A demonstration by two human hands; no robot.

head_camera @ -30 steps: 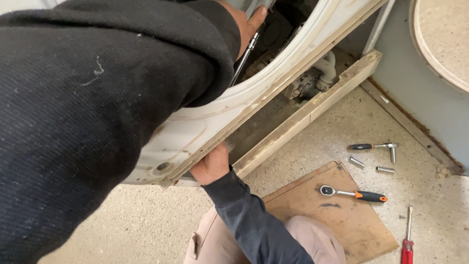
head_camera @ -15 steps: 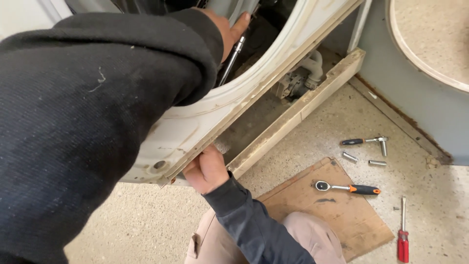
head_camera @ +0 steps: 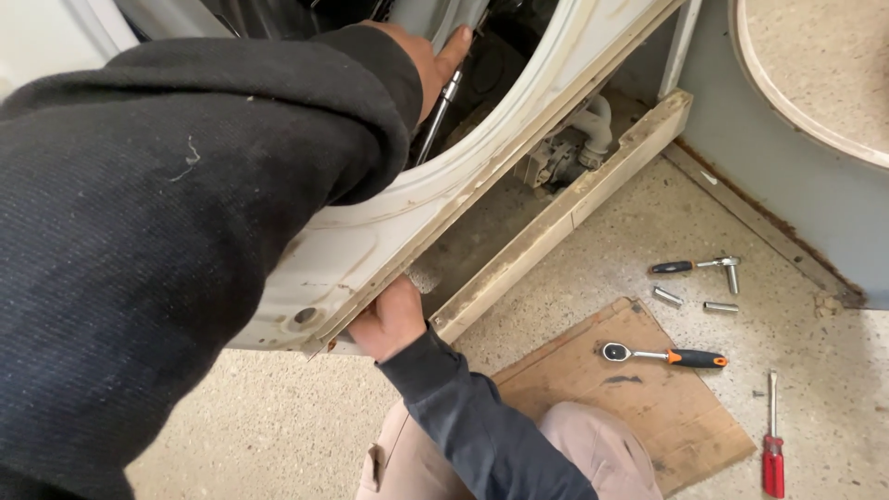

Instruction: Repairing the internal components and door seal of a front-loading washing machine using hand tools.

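On the speckled concrete floor (head_camera: 231,435), the right hand (head_camera: 389,319) grips the tilted white metal appliance panel (head_camera: 370,245) from below; the left hand (head_camera: 435,65) clasps a slim steel tool (head_camera: 435,116). A slip could drop the panel.

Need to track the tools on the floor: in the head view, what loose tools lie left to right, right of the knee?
Ratchet with the orange-and-black handle on the cardboard sheet → short socket → black-handled wrench → second socket → red screwdriver.
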